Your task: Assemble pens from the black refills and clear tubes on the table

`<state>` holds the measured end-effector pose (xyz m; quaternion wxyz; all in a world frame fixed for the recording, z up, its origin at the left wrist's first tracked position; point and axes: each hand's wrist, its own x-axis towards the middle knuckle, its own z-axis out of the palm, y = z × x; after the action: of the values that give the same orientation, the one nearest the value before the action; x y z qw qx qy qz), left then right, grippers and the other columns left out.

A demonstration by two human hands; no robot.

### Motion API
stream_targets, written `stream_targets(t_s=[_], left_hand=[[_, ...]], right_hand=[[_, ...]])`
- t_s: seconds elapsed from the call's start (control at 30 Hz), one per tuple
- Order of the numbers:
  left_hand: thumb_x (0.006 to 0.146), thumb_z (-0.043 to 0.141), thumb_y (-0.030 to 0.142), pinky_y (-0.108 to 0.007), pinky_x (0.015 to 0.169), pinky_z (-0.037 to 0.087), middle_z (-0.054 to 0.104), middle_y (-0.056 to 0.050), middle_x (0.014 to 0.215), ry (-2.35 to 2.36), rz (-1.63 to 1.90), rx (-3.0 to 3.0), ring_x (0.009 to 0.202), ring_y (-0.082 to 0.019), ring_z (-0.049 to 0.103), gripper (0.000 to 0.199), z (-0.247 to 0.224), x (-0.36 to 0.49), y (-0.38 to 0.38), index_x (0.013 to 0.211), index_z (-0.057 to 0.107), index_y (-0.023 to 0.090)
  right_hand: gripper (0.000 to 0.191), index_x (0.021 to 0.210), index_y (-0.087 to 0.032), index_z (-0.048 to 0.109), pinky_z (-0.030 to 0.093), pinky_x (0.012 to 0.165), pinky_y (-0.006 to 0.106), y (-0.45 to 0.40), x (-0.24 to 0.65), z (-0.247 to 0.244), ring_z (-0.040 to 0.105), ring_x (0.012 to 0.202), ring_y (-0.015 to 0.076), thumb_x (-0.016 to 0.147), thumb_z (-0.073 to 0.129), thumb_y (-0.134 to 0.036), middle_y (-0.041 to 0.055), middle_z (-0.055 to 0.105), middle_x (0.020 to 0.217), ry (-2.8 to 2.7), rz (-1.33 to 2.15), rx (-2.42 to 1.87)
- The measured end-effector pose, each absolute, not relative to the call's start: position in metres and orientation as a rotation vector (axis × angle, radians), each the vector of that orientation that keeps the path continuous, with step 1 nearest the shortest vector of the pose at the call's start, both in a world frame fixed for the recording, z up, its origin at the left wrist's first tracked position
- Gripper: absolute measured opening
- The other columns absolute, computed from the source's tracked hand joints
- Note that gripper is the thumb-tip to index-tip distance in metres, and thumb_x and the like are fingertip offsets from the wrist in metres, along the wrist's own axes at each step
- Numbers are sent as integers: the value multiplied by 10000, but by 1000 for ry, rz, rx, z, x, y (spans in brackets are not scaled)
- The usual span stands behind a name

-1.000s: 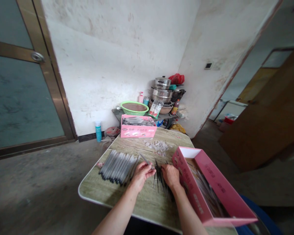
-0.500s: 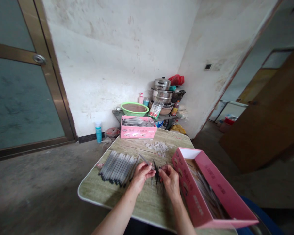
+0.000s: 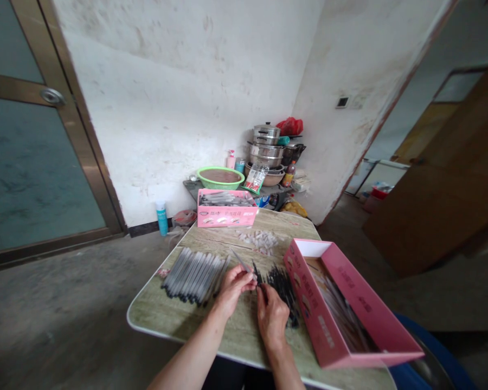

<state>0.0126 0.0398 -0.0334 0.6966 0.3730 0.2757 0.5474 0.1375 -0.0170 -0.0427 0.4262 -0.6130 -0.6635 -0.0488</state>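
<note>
My left hand (image 3: pixel 233 287) is closed on a slim grey pen barrel (image 3: pixel 242 261), which slants up and to the left. Close against its fingertips, my right hand (image 3: pixel 271 311) pinches something small and dark that I cannot make out. Grey pens with black ends (image 3: pixel 195 276) lie side by side in a row left of my hands. Under and right of my right hand is a spread of thin black pieces (image 3: pixel 282 287). Small whitish pieces (image 3: pixel 261 241) are heaped beyond my hands.
On the table (image 3: pixel 162 319), an open pink box (image 3: pixel 325 325) holding slender pieces stands at the right. A smaller pink box (image 3: pixel 226 216) full of pens sits at the far edge. Behind it are a green basin (image 3: pixel 222 184) and stacked pots (image 3: pixel 267 154).
My right hand has moved left to my left hand's fingertips, uncovering more of the black pieces. The left hand still holds the barrel. The view has shifted slightly.
</note>
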Motion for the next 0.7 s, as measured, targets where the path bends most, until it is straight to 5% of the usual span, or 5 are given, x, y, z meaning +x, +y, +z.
stream_targets(t_s=[0.7], left_hand=[[696,737,370,-238,617,480,668,-34,771,711,1186,1004,664,-136,599,328,-31,15,40,904,642,135]], right_hand=[[332,957,-127,665,473,637,244,-16,137,-46,687,681,182,958,394,-318,99,719,822,-1649,-133,-1499]])
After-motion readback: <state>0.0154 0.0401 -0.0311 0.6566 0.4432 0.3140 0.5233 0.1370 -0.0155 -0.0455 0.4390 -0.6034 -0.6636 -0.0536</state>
